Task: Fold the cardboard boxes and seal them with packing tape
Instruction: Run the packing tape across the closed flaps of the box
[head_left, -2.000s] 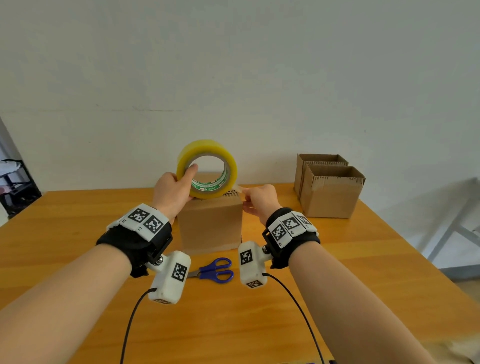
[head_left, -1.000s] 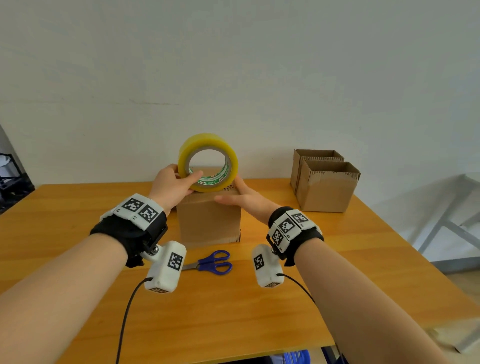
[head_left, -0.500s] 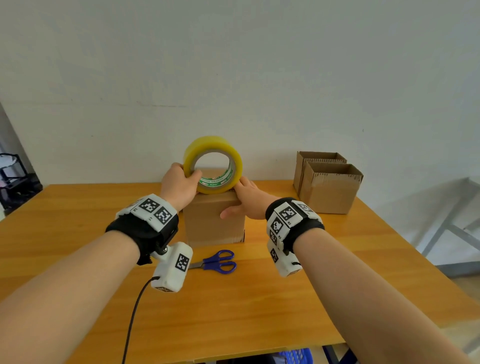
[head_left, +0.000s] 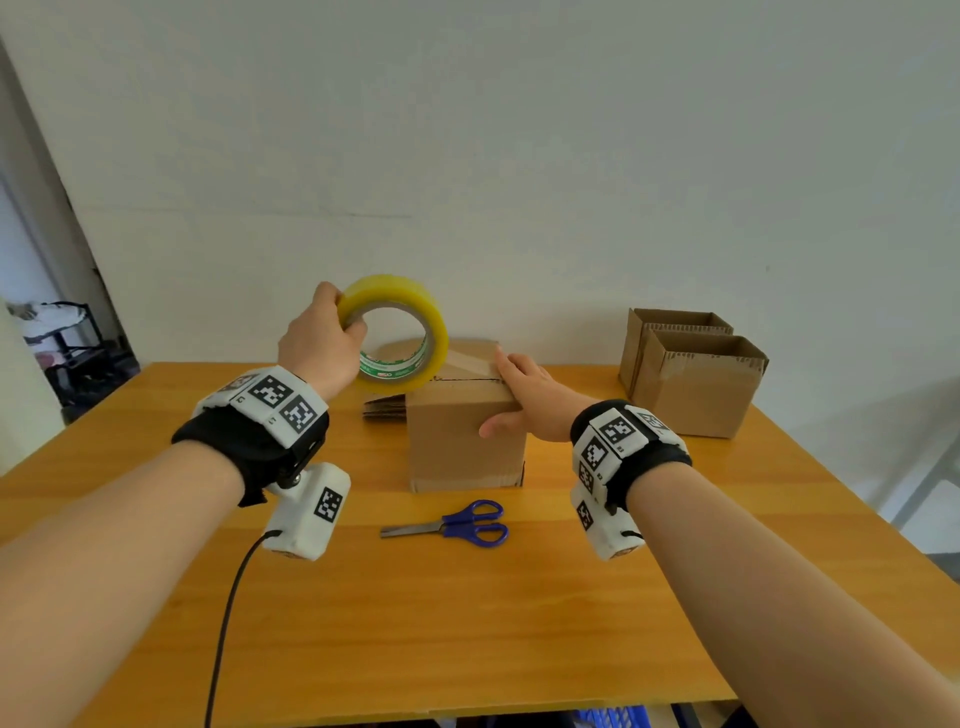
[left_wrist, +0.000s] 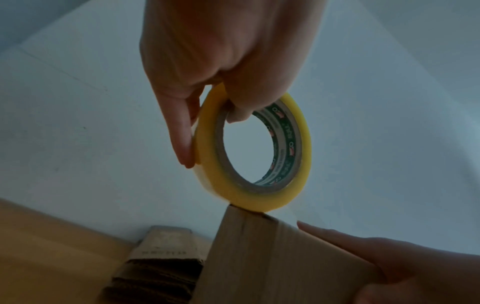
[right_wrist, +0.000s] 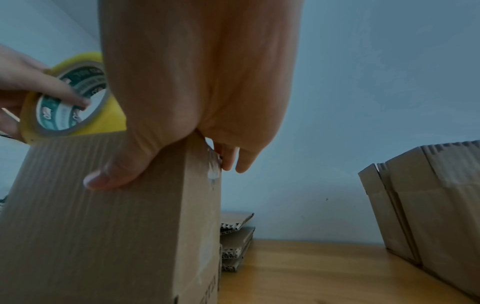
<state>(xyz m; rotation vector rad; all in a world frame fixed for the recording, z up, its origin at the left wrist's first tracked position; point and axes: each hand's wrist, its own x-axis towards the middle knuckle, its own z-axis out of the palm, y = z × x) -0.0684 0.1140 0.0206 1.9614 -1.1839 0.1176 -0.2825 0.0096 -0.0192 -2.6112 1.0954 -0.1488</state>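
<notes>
**A:** From the head view, where are you with this one?

**B:** I'm gripping the tape roll (head_left: 397, 338) in my left hand (head_left: 317, 345), thumb hooked through the core, at the box's ten o'clock corner. My right hand (head_left: 530, 395) is lying flat and loose on the box (head_left: 465, 441), pressing the strip of tape (head_left: 470, 364) down at its two o'clock edge. The scissors (head_left: 452, 525) are lying untouched at six o'clock of the box, so I'm judging the cut is still to come.

**A:** And the left wrist view?

**B:** The roll (left_wrist: 255, 156) is touching the box's top edge (left_wrist: 249, 214); my fingers (left_wrist: 182, 131) are curling round its rim.

**A:** The right wrist?

**B:** My thumb (right_wrist: 116, 172) is lying on the near face while the other fingers (right_wrist: 233, 158) are draping over the top corner, where tape is shining.

**A:** What's left overall?

**B:** Two open boxes (head_left: 696, 384) are standing at three o'clock, tops unsealed, and flat cardboard (head_left: 384, 408) is stacked behind at eleven o'clock, so I'm reckoning most of the work is ahead
</notes>
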